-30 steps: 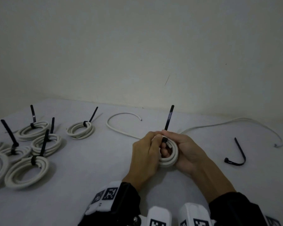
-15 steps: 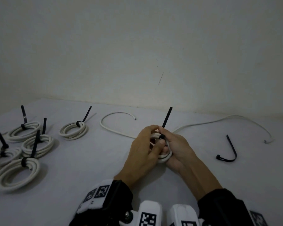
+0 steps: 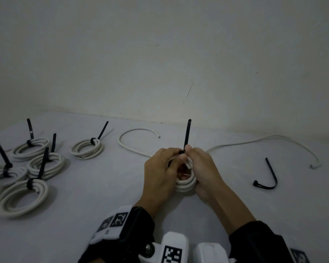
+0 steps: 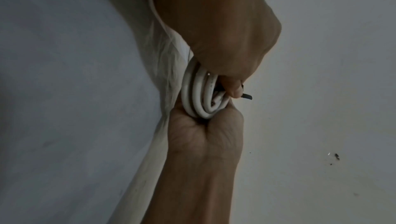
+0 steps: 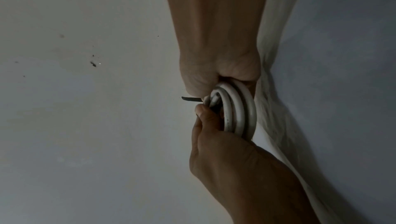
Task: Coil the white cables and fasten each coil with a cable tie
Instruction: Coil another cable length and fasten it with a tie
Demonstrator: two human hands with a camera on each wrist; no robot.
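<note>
A small white cable coil (image 3: 186,184) stands on edge on the grey table (image 3: 103,205), held between both hands. My left hand (image 3: 160,171) wraps its left side, thumb across the top turns. My right hand (image 3: 203,166) cups the right side and pinches the base of a black cable tie (image 3: 187,133), whose tail points straight up. The left wrist view shows the coil (image 4: 199,95) under my left thumb, with the tie tail (image 4: 247,96) poking out. In the right wrist view the coil (image 5: 237,109) and tie tail (image 5: 191,99) sit between both hands. The tie's head is hidden.
Several tied coils (image 3: 87,149) with upright black tails lie at the left. Behind the hands lies a loose white cable (image 3: 139,130), and another cable (image 3: 273,139) trails right. A spare bent black tie (image 3: 270,175) rests at the right. A plain wall (image 3: 160,54) closes the back.
The tie's tail has swung from leaning right to nearly upright. Both hands have stayed on the coil, fingers shifting at the tie's base.
</note>
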